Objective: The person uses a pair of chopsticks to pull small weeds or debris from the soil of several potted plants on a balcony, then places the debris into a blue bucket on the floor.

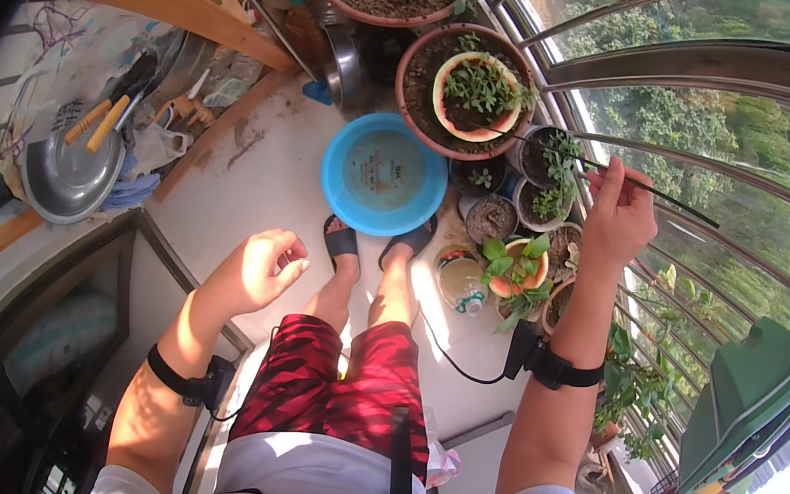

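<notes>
My right hand is raised at the right, its fingers pinched round a thin dark stick. One end of the stick reaches left over the potted plants toward a yellow-rimmed pot; the other points right, in front of the window bars. My left hand hovers above the floor with its fingers curled in, and I see nothing in it. Ahead of my feet sits a round blue basin, with what looks like shallow water inside.
Several potted plants crowd the right side, among them a leafy one in an orange pot. A clear container stands beside my foot. At the left, a metal bowl and wooden-handled tools lie on a cluttered surface. Metal bars line the window.
</notes>
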Available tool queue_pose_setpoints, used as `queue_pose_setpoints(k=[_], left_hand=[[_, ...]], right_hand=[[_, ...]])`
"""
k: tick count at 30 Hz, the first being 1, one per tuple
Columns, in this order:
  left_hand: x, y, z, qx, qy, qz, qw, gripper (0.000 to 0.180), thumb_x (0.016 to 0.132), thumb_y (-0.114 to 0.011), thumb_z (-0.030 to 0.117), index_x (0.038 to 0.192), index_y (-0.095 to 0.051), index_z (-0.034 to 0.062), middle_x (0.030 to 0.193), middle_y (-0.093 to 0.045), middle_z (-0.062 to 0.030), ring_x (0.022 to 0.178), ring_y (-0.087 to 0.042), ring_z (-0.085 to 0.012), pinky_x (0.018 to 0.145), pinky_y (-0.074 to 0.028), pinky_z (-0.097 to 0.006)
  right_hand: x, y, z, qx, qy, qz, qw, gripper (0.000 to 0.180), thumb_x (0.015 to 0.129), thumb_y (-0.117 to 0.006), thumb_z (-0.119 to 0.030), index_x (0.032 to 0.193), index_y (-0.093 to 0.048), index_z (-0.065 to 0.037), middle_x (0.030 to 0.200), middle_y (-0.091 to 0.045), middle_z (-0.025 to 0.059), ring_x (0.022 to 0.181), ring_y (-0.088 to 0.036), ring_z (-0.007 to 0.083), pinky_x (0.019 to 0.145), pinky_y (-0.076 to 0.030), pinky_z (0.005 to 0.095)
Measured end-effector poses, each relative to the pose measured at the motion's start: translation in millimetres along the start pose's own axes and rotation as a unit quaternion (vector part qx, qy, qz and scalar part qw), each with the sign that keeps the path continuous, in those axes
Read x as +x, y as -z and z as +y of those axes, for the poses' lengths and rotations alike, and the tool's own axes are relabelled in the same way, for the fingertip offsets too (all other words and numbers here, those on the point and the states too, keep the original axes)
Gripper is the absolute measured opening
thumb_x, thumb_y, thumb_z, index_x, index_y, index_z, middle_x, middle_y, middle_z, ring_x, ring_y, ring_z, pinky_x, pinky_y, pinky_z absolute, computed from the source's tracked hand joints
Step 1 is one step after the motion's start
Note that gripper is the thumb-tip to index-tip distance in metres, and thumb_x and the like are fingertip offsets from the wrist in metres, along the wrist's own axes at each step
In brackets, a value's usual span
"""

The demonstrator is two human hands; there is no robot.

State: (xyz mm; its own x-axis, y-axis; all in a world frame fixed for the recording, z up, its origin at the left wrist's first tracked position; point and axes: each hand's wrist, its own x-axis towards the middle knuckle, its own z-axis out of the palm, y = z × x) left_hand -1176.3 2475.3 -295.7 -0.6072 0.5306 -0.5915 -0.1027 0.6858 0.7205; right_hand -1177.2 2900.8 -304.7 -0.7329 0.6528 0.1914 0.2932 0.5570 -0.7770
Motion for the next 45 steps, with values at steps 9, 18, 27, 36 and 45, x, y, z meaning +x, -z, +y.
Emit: queue_pose_setpoints(k=[9, 18, 27, 36, 45], left_hand=[[7, -2, 4, 0.016, -0.020, 0.009, 1.000, 0.018, 0.094, -0.070, 0.014, 0.100, -0.066, -0.0035, 0.090, -0.067, -0.0162, 0.080, -0.068, -0.0266, 0.066, -0.056, -0.036], [6, 3, 3, 0.017, -0.012, 0.014, 1.000, 0.019, 0.094, -0.070, 0.014, 0.100, -0.066, -0.0032, 0.090, -0.067, -0.0161, 0.079, -0.068, -0.0263, 0.067, -0.056, -0.036], [-3, 4, -5, 0.000, 0.004, 0.007, 1.000, 0.020, 0.095, -0.069, 0.016, 0.100, -0.066, -0.0031, 0.091, -0.067, -0.0153, 0.081, -0.067, -0.0245, 0.069, -0.055, -0.036], [-6, 8, -7, -0.009, 0.036, 0.008, 0.999, 0.023, 0.095, -0.070, 0.019, 0.103, -0.066, -0.0030, 0.094, -0.068, -0.0157, 0.080, -0.066, -0.0244, 0.070, -0.054, -0.035], [-8, 10, -6, -0.017, 0.038, 0.016, 0.999, 0.022, 0.096, -0.069, 0.019, 0.104, -0.067, -0.0019, 0.095, -0.068, -0.0159, 0.079, -0.066, -0.0244, 0.070, -0.054, -0.035]], right_hand=[[-15, -51, 9, 0.008, 0.044, -0.031, 0.998, 0.018, 0.100, -0.069, -0.013, 0.088, -0.067, 0.001, 0.071, -0.074, 0.0118, 0.069, -0.077, 0.0190, 0.058, -0.055, 0.0297], [-22, -87, 19, -0.090, 0.138, -0.101, 0.981, 0.016, 0.101, -0.067, -0.013, 0.094, -0.069, 0.002, 0.073, -0.075, 0.0111, 0.070, -0.077, 0.0154, 0.062, -0.056, 0.0271], [-24, -96, 23, -0.106, 0.133, -0.084, 0.982, 0.015, 0.097, -0.071, -0.013, 0.089, -0.070, 0.000, 0.074, -0.073, 0.0126, 0.067, -0.074, 0.0263, 0.059, -0.056, 0.0352], [-33, -96, 21, -0.107, 0.129, -0.068, 0.983, 0.016, 0.098, -0.071, -0.014, 0.090, -0.070, 0.000, 0.073, -0.072, 0.0121, 0.063, -0.072, 0.0253, 0.056, -0.055, 0.0357], [-31, -91, 19, -0.074, 0.071, -0.068, 0.992, 0.018, 0.098, -0.068, -0.016, 0.089, -0.071, -0.001, 0.074, -0.070, 0.0162, 0.063, -0.067, 0.0368, 0.057, -0.054, 0.0411]])
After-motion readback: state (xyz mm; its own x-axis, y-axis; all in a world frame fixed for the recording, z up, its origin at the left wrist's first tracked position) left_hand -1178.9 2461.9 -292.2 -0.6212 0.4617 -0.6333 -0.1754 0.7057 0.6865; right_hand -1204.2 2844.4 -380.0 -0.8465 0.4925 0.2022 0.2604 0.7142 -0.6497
